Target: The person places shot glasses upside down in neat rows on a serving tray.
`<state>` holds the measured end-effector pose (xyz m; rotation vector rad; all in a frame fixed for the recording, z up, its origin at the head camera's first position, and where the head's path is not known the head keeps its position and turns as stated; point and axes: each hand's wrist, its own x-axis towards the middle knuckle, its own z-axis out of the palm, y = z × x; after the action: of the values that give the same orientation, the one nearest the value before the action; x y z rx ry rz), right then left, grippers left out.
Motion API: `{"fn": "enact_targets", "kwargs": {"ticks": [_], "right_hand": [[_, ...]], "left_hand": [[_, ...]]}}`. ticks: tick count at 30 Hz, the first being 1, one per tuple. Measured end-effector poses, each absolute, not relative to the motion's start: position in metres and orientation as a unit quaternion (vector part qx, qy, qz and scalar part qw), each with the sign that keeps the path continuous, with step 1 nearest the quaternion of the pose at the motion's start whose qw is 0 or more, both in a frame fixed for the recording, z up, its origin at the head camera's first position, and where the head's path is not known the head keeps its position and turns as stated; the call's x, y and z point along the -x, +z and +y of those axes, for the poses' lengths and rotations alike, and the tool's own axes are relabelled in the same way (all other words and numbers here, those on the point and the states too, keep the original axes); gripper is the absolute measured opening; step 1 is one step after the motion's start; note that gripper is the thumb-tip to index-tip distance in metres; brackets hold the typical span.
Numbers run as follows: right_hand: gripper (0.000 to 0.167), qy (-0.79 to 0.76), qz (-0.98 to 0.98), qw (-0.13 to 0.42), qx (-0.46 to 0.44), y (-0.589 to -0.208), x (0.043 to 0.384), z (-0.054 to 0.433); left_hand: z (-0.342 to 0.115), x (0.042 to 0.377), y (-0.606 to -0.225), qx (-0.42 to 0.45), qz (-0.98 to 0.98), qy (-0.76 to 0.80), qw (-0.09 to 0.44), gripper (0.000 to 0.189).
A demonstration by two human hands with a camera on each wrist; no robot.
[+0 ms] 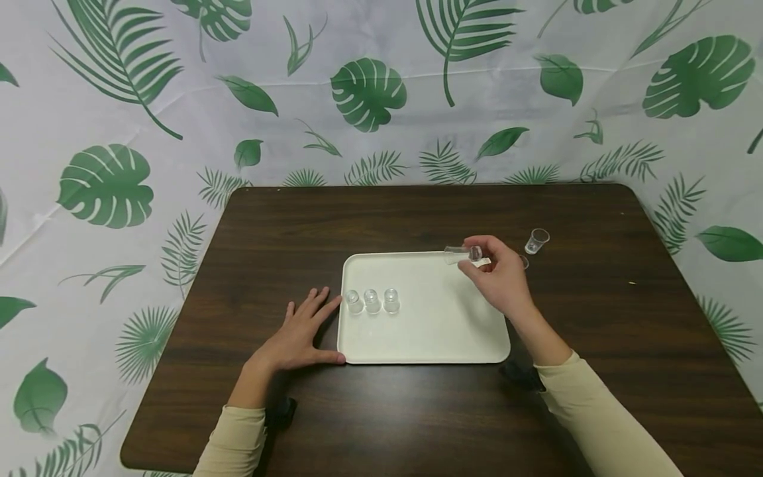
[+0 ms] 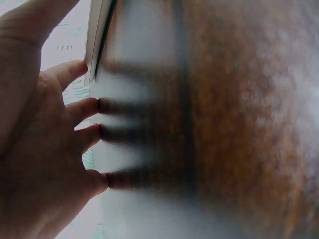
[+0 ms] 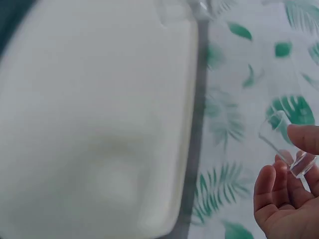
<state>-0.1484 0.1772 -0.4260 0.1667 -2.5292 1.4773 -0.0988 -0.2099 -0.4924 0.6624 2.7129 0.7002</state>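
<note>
My right hand (image 1: 497, 278) pinches a clear shot glass (image 1: 459, 254) between thumb and fingers above the tray's far right part. The glass lies on its side, mouth to the left, thick base by the fingers; the right wrist view shows this glass (image 3: 276, 134) too. Three more shot glasses (image 1: 372, 302) stand mouth down in a row on the left of the cream tray (image 1: 429, 344). Against the tray's left edge rests my left hand (image 1: 295, 341), fingers spread and thumb at the near left corner. In the left wrist view its fingertips touch the table.
Beyond the tray's right end, an upright shot glass (image 1: 537, 241) stands on the dark wooden table (image 1: 596, 278). Another glass (image 1: 524, 262) is mostly hidden behind my right hand. A leaf-patterned cloth (image 1: 381, 152) hangs behind the table.
</note>
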Motion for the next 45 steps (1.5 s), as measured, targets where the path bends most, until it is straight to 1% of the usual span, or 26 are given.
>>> {"fn": "enact_targets", "kwargs": {"ticks": [6, 17, 22, 36, 45], "right_hand": [[0.034, 0.479, -0.871, 0.058, -0.093, -0.443, 0.143, 0.150], [0.034, 0.397, -0.905, 0.025, -0.150, -0.472, 0.136, 0.121], [0.034, 0.390, -0.905, 0.022, -0.167, -0.479, 0.137, 0.115], [0.033, 0.376, -0.910, 0.005, -0.174, -0.482, 0.134, 0.107], [0.033, 0.381, -0.907, 0.017, -0.180, -0.485, 0.134, 0.106]], "left_hand": [[-0.210, 0.099, -0.494, -0.232, 0.932, 0.245, 0.132, 0.113], [-0.210, 0.098, -0.492, -0.230, 0.933, 0.244, 0.131, 0.113], [-0.210, 0.098, -0.493, -0.230, 0.934, 0.241, 0.130, 0.112], [-0.210, 0.101, -0.494, -0.231, 0.934, 0.239, 0.130, 0.112], [-0.209, 0.100, -0.494, -0.230, 0.934, 0.241, 0.131, 0.113]]}}
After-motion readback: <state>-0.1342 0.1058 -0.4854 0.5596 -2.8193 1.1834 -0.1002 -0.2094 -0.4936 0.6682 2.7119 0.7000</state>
